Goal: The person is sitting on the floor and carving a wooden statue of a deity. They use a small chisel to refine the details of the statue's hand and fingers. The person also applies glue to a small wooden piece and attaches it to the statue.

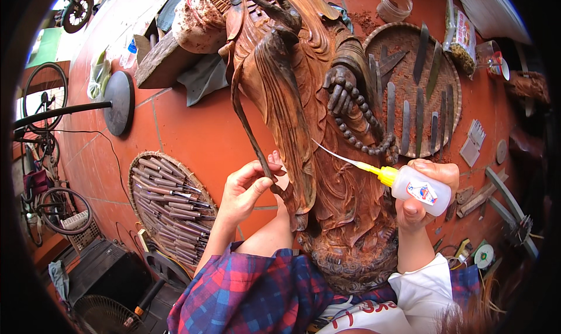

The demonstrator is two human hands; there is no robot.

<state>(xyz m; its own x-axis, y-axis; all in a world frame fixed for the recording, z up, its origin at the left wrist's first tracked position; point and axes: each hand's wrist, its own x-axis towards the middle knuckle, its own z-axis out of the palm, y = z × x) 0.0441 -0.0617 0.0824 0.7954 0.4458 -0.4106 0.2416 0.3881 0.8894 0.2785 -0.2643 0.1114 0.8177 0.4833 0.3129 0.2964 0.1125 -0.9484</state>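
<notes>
Two hands work at a carved wooden statue [304, 129] standing on the red tiled floor [198, 135]. Left hand [248, 191] pinches the statue's thin curved ribbon strip [248, 129]. Right hand [423, 197] grips a glue bottle [418, 191], nozzle touching the carving. Beyond lie two woven trays of chisels [169, 208] [412, 91].

Both hands raised, left hand [248, 188] pinching with fingertips, right hand [423, 197] clenched.
</notes>
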